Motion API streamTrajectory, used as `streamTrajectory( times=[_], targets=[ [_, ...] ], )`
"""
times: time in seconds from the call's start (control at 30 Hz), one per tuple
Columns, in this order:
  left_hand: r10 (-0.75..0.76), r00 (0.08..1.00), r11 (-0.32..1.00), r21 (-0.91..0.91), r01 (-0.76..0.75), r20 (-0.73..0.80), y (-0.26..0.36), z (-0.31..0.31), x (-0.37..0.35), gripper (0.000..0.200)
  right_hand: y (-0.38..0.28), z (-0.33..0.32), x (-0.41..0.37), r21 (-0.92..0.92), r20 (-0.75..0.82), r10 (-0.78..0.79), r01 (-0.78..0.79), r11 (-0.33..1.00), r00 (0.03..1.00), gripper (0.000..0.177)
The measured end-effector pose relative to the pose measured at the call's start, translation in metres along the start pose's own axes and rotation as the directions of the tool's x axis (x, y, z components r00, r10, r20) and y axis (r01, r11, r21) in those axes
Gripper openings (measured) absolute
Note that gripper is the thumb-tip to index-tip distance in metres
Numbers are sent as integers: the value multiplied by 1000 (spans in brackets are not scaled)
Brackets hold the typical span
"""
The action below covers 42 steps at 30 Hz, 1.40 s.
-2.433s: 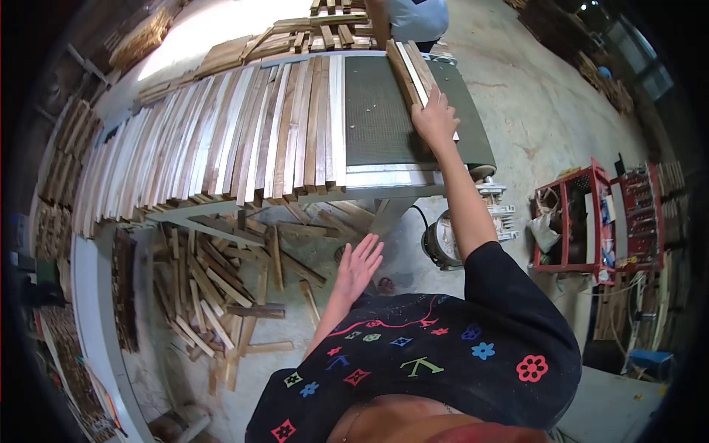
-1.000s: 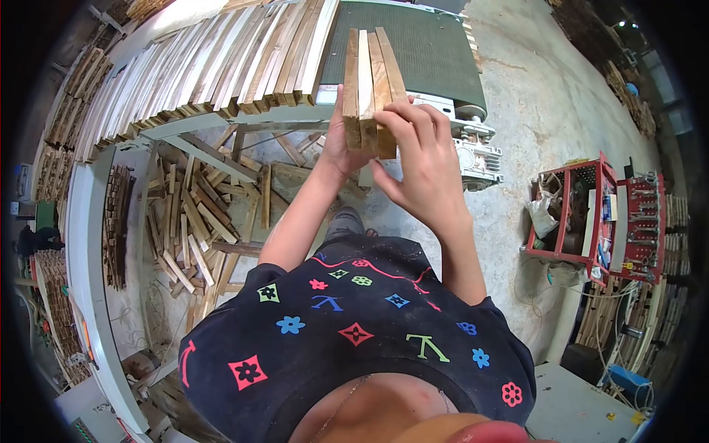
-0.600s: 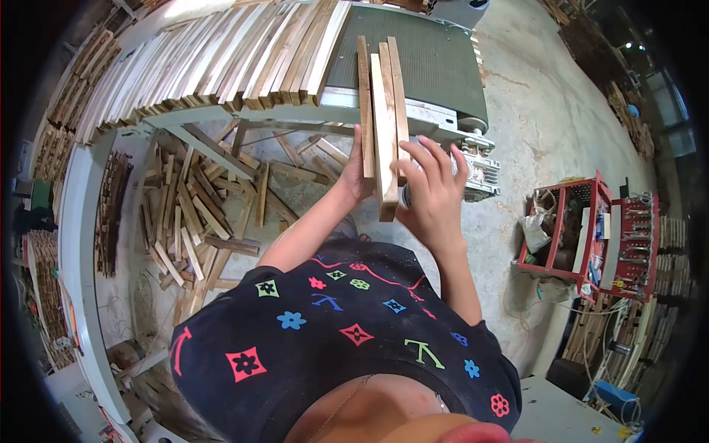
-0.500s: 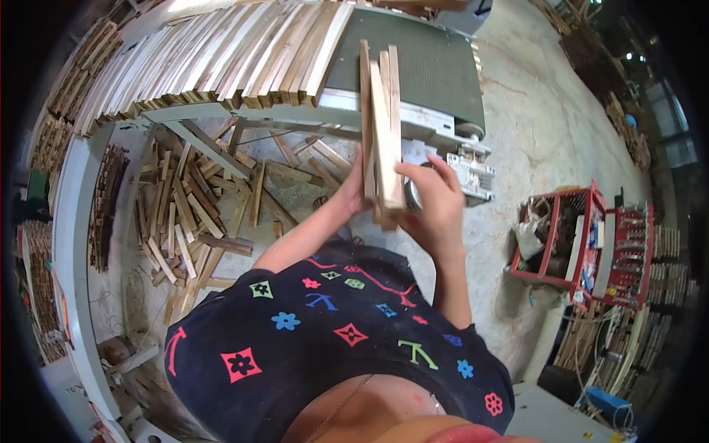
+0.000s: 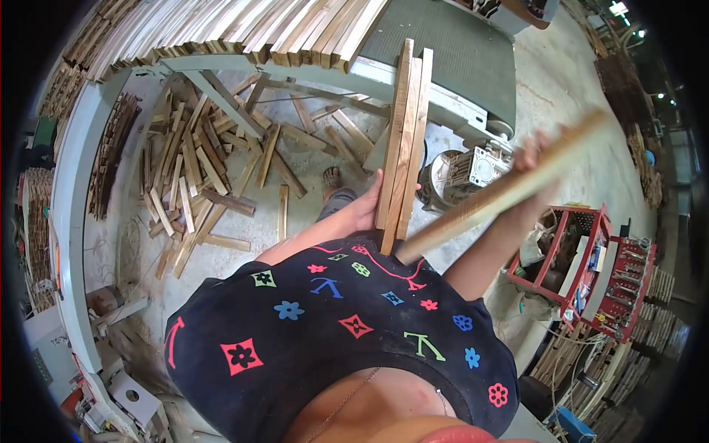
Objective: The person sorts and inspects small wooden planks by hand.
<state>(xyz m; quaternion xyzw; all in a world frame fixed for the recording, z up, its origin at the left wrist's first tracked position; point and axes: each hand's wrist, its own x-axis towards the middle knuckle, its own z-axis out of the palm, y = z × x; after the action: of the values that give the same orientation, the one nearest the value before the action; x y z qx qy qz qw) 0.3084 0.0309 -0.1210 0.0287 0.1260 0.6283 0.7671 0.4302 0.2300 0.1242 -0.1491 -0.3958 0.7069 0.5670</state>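
Note:
My left hand (image 5: 367,208) grips a bundle of wooden slats (image 5: 404,133) held upright in front of my chest, near the end of the green conveyor belt (image 5: 458,52). My right hand (image 5: 533,156) is out to the right, closed on one single wooden slat (image 5: 487,199). That slat is blurred and slants from lower left up to the right. Its lower end sits close to the bottom of the bundle.
Many long slats (image 5: 244,26) lie side by side on the table left of the belt. Scrap offcuts (image 5: 199,170) litter the floor under it. A motor (image 5: 461,173) sits below the belt end. A red tool cart (image 5: 591,273) stands at right.
My right hand has pulled one slat out of the bundle and swung it to the right. My left hand alone now holds the remaining slats. The view has turned away from the belt.

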Motion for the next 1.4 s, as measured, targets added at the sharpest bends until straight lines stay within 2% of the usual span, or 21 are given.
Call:
streamTrajectory(
  times=[0.03, 0.07, 0.1, 0.13, 0.2, 0.23, 0.3, 0.4, 0.5, 0.57, 0.63, 0.7, 0.77, 0.83, 0.87, 0.97, 1.0, 1.07, 1.17, 1.3, 1.4],
  targets=[
    [17, 1000, 1000, 23, -17, 1, 2, 10, -2, 99, 32, -46, 19, -149, -46, 212, -217, 965, 976, 32],
    [29, 1000, 998, 47, -30, 6, 3, 17, -2, 96, 51, -32, 14, -76, -58, 310, -314, 946, 949, 40],
    [21, 1000, 999, 44, -20, -17, 5, 18, -2, 96, 68, -21, 4, -314, -275, 381, -457, 832, 883, 51],
    [13, 999, 999, 38, -12, -39, 7, 17, -3, 97, 93, -33, -8, -260, -143, 439, -462, 848, 887, 46],
    [37, 993, 998, 45, -32, -112, 11, 30, -12, 90, 110, -40, -46, -646, -118, 573, -501, 576, 811, 51],
    [50, 987, 997, 60, -41, -153, 15, 37, -15, 87, 126, -52, -71, -871, -8, 505, -254, 420, 863, 61],
    [71, 968, 995, 79, -54, -242, 14, 41, -22, 82, 136, -38, -110, -761, 81, 334, -158, 629, 939, 55],
    [-34, 989, 999, -17, 32, -145, 17, 18, -24, 77, 132, -31, -84, -682, 28, 526, -369, 631, 850, 49],
    [-63, 996, 997, -36, 61, -62, 26, 26, -24, 83, 162, -26, -65, -585, -9, 478, -392, 710, 878, 45],
    [-55, 998, 997, -52, 57, 35, 38, 33, -24, 82, 170, -34, -50, -858, 204, 223, 65, 510, 953, 47],
    [-37, 999, 993, -110, 41, 40, 39, 30, -25, 82, 167, -15, -34, -876, 424, -28, 417, 244, 905, 53],
    [-17, 999, 997, -77, 14, -33, 36, 24, -23, 84, 156, 24, -9, -703, 694, -20, 683, 199, 720, 46],
    [-38, 996, 992, -115, 47, 79, 40, 36, -24, 80, 159, 56, 13, -365, 922, 219, 908, 207, 320, 54],
    [-76, 994, 989, -123, 85, 79, 43, 41, -27, 81, 181, 66, 30, -47, 895, 420, 904, 424, -151, 62],
    [-87, 993, 986, -133, 98, 81, 42, 42, -28, 81, 193, 65, 34, 57, 590, 707, 893, 445, -390, 72],
    [-11, 998, 948, -316, 31, 66, 29, 18, -15, 87, 188, 87, 52, 93, 547, 723, 889, 448, -422, 76],
    [-7, 998, 928, -372, 29, 60, 33, 33, -16, 88, 182, 93, 56, 92, 772, 569, 936, 340, -283, 72],
    [-31, 999, 947, -320, 24, -15, 28, 16, -16, 89, 149, 114, 48, -345, 916, 220, 939, 3, 336, 64],
    [28, 989, 996, -79, -40, -148, 22, 3, -10, 79, 105, 117, 45, -862, 476, 236, 503, -69, 847, 57],
    [87, 970, 996, 7, -88, -225, 42, 22, -6, 78, 140, 53, 39, -994, 77, 260, 96, -59, 963, 52],
    [46, 986, 999, -19, -50, -161, 51, 18, -6, 77, 167, 45, 36, -991, 28, 309, 68, -119, 951, 62]
  ],
)
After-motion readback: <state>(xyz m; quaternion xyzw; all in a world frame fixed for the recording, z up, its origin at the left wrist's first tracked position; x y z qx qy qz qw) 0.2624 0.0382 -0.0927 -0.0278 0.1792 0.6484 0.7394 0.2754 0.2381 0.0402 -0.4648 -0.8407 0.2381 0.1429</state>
